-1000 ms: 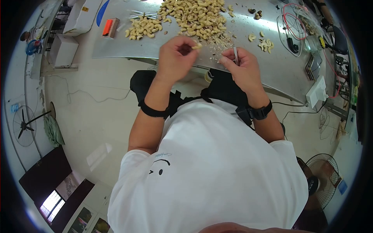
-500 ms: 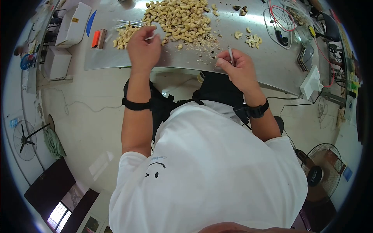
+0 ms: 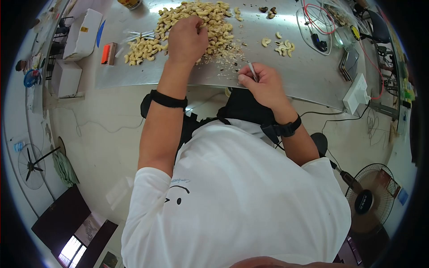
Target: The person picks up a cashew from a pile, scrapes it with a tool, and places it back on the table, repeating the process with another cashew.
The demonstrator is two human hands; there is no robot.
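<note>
A large heap of pale cashews lies at the top middle of the metal table, with a smaller pile to its left. My left hand is over the heap's near side, its fingers bent down at the nuts; what its fingertips hold, if anything, is hidden. My right hand is near the table's front edge, closed round a thin metal tool that points up. Husk crumbs are scattered between my hands. Several cashews lie apart on the right.
An orange-and-white box and thin sticks lie left. A jar stands at the back. Dark nut pieces, coiled cables, a dark phone-like object and a white power strip are right.
My left hand has moved right and away from me, from beside the small pile onto the large heap. My right hand keeps the tool and has shifted slightly left.
</note>
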